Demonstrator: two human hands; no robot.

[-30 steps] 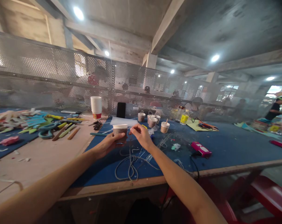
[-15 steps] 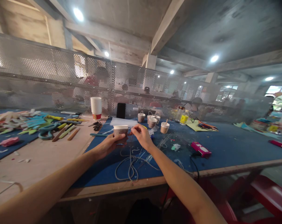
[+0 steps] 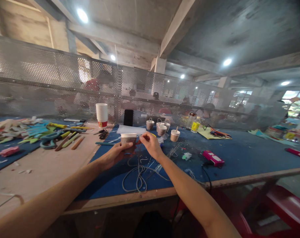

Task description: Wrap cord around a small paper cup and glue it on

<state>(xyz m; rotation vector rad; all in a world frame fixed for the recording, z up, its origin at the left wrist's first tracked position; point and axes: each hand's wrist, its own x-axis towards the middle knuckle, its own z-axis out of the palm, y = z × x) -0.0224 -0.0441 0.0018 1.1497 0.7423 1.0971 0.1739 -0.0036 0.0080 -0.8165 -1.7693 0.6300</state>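
Note:
A paper cup (image 3: 128,138) with a brown-grey wrapped side and a white rim is held upright by my left hand (image 3: 119,151), its thumb across the front. Just to the right of the cup, my right hand (image 3: 150,142) is closed in a pinch beside its wall; whatever lies between the fingertips is too small to make out. Below both hands, a loose grey cord (image 3: 140,178) lies coiled on the blue mat (image 3: 102,178). Farther back stand several similar cups (image 3: 162,129), some with cord loops on top, and one cup (image 3: 175,135) with a stick in it.
Left are scissors (image 3: 49,140), coloured sticks (image 3: 70,140) and foam-like pieces (image 3: 11,127). A stack of white cups (image 3: 101,113) and a black phone (image 3: 128,118) stand behind. Rightward are a yellow-labelled bottle (image 3: 195,126), a pink box (image 3: 213,158) and red stools (image 3: 286,205). Mesh panels (image 3: 140,89) line the back.
Almost nothing differs. Both hands stay at the cup in nearly the same pose, and the view has shifted very slightly.

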